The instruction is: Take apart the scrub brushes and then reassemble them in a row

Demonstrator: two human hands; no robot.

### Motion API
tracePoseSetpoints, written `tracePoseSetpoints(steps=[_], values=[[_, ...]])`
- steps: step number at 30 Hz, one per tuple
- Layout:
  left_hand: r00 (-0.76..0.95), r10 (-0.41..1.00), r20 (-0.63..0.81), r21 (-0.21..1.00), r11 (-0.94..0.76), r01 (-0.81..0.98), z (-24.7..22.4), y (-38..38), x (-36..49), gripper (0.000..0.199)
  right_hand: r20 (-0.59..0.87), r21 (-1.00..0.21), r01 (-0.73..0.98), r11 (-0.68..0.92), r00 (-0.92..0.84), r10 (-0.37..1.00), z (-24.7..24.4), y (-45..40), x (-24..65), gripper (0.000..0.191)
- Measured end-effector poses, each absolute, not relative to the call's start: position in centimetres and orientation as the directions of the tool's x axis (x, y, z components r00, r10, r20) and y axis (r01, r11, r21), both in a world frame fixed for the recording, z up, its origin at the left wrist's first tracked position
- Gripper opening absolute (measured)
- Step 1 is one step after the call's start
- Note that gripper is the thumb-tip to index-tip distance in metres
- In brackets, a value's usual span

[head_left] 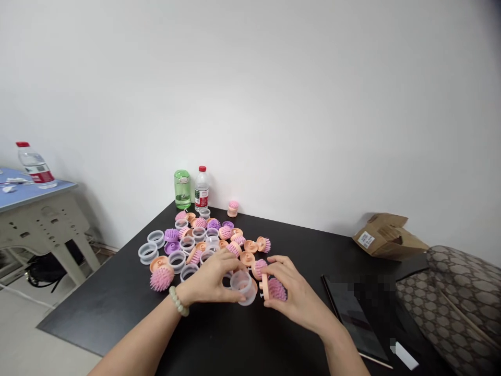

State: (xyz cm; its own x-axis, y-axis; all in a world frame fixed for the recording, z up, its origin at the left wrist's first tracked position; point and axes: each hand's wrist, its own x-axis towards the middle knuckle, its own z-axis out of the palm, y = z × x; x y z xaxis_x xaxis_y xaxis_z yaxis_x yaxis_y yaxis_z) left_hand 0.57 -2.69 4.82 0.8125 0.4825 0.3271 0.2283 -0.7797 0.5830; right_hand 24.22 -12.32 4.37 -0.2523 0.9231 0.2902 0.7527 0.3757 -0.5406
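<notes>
My left hand [209, 279], with a bead bracelet at the wrist, grips a clear plastic ring [241, 284] between thumb and fingers. Just to its right, my right hand [297, 297] is closed on a bristle brush head [277, 290], pink with a peach base. The brush head is turned sideways, its base and a small stem facing the ring, and the two parts are apart. Beyond both hands lies a pile of similar parts: clear rings [148, 253], pink brush heads [162, 279], purple brush heads [171, 235] and peach caps [247, 258].
At the back of the black table [109, 292] stand a green bottle [182, 189], a water bottle [201, 189] and a pink-topped brush [233, 209]. To the right are a cardboard box [391, 237], a tablet [356, 318] and a patterned bag [465, 297]. A wall rises behind.
</notes>
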Motion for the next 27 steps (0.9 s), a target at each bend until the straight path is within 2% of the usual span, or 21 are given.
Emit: tracePoseSetpoints(steps=[7,12,18,23,26,27], values=[[0.908,0.297,0.297,0.382,-0.908,0.173,3.4,-2.2,0.6,0.049,0.080,-0.405,0.830,0.384,-0.386,0.919,4.8,-12.7,22.8,0.028],[0.940,0.245,0.239,0.310,-0.936,0.165,3.5,-2.1,0.6,0.045,0.058,-0.290,0.859,0.422,-0.425,0.904,3.6,-12.4,22.1,0.038],[0.928,0.293,0.229,0.259,-0.938,0.232,3.6,-2.5,0.7,0.042,0.143,-0.193,0.877,0.441,-0.420,0.896,2.6,-11.9,22.2,0.053],[0.871,0.397,0.290,0.224,-0.913,0.341,2.7,-2.6,0.8,0.036,0.237,-0.223,0.886,0.406,-0.355,0.905,2.5,-11.7,22.5,0.030],[0.837,0.428,0.340,0.222,-0.902,0.371,2.4,-2.5,1.0,0.032,0.251,-0.281,0.890,0.360,-0.294,0.922,2.5,-11.6,23.1,0.028],[0.835,0.427,0.347,0.226,-0.902,0.367,2.5,-2.5,1.0,0.034,0.237,-0.308,0.890,0.336,-0.270,0.933,2.5,-11.6,23.4,0.033]])
